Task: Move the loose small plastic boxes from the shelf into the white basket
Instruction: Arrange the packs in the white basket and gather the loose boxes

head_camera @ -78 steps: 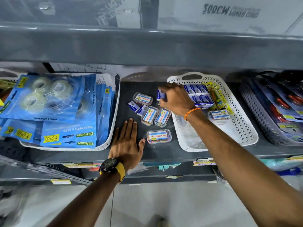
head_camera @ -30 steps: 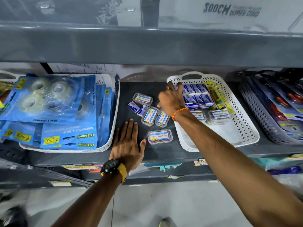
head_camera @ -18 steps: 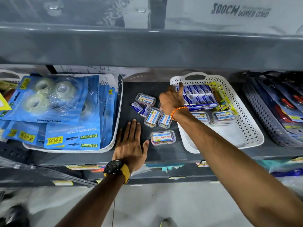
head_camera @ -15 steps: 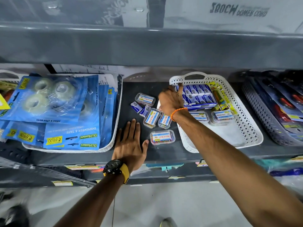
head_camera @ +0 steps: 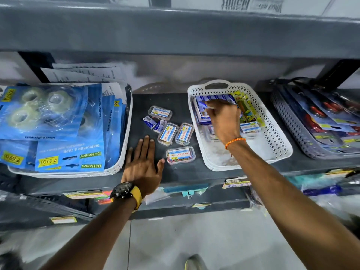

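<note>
The white basket (head_camera: 280, 141) sits on the dark shelf (head_camera: 181, 176), right of centre. My right hand (head_camera: 224, 121) hovers inside it, fingertips pinched on a small blue box (head_camera: 206, 106) above the row of blue boxes (head_camera: 220, 98). A clear box (head_camera: 250, 128) lies in the basket beside my wrist. Several loose boxes rest on the shelf left of the basket: clear labelled ones (head_camera: 160, 112) (head_camera: 168, 134) (head_camera: 180, 155) and two small blue ones (head_camera: 149, 122). My left hand (head_camera: 143, 164) lies flat and open on the shelf just before them.
A white tray (head_camera: 116, 168) heaped with blue tape packs fills the left. A grey basket (head_camera: 288, 121) of carded tools stands at the right. The upper shelf (head_camera: 175, 32) overhangs close above. Yellow-green packs (head_camera: 247, 110) lean in the white basket.
My right hand has moved right from the shelf beside the basket's left rim into the basket, carrying a small blue box. The left hand has stayed put.
</note>
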Available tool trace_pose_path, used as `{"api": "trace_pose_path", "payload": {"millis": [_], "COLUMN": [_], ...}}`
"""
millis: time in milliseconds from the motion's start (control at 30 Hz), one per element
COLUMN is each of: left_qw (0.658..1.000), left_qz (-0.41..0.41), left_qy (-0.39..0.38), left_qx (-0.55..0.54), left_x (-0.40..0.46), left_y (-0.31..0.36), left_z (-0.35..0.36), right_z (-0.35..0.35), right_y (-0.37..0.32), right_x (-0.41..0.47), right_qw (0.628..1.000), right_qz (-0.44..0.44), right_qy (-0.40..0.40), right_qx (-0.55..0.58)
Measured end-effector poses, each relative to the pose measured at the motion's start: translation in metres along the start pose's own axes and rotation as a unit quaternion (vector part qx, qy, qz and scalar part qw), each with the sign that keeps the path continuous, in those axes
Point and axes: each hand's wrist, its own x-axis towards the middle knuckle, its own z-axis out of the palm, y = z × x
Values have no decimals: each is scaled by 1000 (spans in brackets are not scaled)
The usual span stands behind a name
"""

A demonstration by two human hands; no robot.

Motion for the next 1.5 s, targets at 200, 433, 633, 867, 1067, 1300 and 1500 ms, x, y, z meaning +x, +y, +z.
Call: {"api": "trace_pose_path", "payload": {"millis": [200, 433, 633, 867, 1067, 1300, 1500], "left_qw": [1000, 1000, 1000, 1000, 1000, 1000, 1000], "left_qz": [-1, 2, 2, 3, 3, 12, 2], "left_qy": [-6, -5, 3, 10, 13, -6, -16], "left_qx": [-2, -12, -19, -19, -20, -20, -10], "left_x": [-1, 0, -1, 2, 2, 1, 2], "left_y": [0, 0, -2, -2, -3, -3, -1], "left_z": [-1, -3, 1, 2, 3, -1, -2], "right_z": [0, 7, 0, -2, -5, -6, 29], "right_y": [35, 43, 37, 33, 38, -7, -53], "right_x": [3, 3, -1, 2, -1, -16, -10], "right_qw": [992, 989, 982, 983, 990, 998, 979], "right_qz": [117, 128, 139, 85, 106, -36, -123], "right_qy": [-43, -64, -71, -74, -70, -56, -158], "right_qx": [14, -37, -110, -146, -54, 3, -32]}}
